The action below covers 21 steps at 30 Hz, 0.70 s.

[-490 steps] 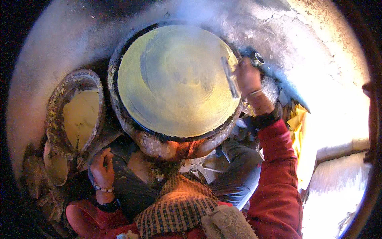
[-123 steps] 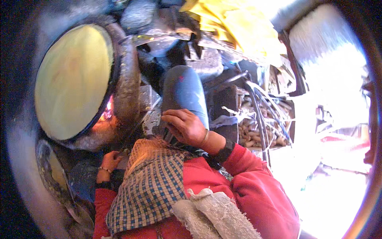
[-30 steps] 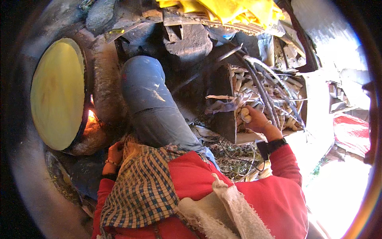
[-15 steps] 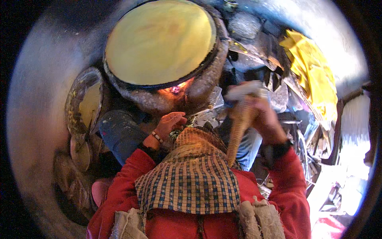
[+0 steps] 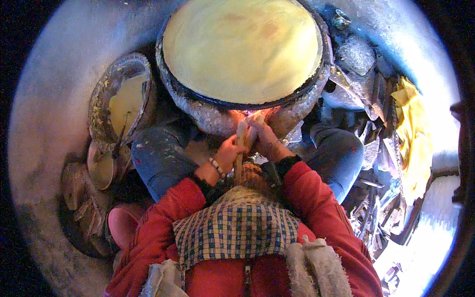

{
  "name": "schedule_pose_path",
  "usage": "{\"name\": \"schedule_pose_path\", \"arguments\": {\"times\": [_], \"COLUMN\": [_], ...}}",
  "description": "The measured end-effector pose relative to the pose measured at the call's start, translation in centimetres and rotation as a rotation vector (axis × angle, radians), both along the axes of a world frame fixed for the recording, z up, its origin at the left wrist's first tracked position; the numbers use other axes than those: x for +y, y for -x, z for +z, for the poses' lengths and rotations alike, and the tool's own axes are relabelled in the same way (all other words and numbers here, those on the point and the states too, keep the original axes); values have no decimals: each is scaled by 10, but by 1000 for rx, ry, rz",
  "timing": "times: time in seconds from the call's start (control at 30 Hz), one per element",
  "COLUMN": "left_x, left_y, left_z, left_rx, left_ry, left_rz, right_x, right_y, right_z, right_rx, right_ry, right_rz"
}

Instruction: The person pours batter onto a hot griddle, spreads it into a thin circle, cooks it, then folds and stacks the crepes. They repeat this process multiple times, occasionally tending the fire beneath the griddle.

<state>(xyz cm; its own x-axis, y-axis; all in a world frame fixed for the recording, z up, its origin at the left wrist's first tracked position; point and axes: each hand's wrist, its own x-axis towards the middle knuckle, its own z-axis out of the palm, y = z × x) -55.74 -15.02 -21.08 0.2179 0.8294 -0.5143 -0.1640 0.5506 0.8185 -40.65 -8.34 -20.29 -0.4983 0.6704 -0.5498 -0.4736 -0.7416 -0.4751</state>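
Note:
My left hand (image 5: 228,154) is closed around a pale piece of firewood (image 5: 241,132) that points at the stove's mouth. Beside it, my right hand (image 5: 265,138) is closed too, its fingers round pale firewood at the glowing opening; whether this is the same piece or another I cannot tell. Flames (image 5: 251,113) glow just beyond both hands, under the rim of a round clay stove (image 5: 208,114). On top lies a wide griddle covered by a thin yellow flatbread or batter sheet (image 5: 242,49).
At left stands a crusted bucket (image 5: 99,106) of yellowish batter, with a smaller bowl (image 5: 100,171) below it. A pink container (image 5: 123,225) is near my left arm. Stones (image 5: 355,54), split wood scraps (image 5: 368,218) and a yellow cloth or plastic sheet (image 5: 413,133) lie at right.
My right hand has come from the right, with the firewood, to the stove's mouth. My left hand, loosely open before, now grips firewood. The view has shifted, so the stove sits farther right.

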Motion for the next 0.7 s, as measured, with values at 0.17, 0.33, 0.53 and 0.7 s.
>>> {"name": "schedule_pose_path", "arguments": {"times": [0.17,0.33,0.53,0.7], "left_x": [52,60,44,42], "left_y": [-16,-33,-29,-28], "left_z": [-33,-45,-31,-26], "left_rx": [-444,-307,-248,-324], "left_ry": [-20,-119,-48,-22], "left_rz": [338,349,390,330], "right_x": [-8,-23,-25,-41], "right_y": [-8,-18,-19,-35], "right_z": [-6,-54,-67,-17], "right_rx": [-52,-460,-619,-890], "right_ry": [-127,-267,-676,-706], "right_rz": [11,157,400,448]}}
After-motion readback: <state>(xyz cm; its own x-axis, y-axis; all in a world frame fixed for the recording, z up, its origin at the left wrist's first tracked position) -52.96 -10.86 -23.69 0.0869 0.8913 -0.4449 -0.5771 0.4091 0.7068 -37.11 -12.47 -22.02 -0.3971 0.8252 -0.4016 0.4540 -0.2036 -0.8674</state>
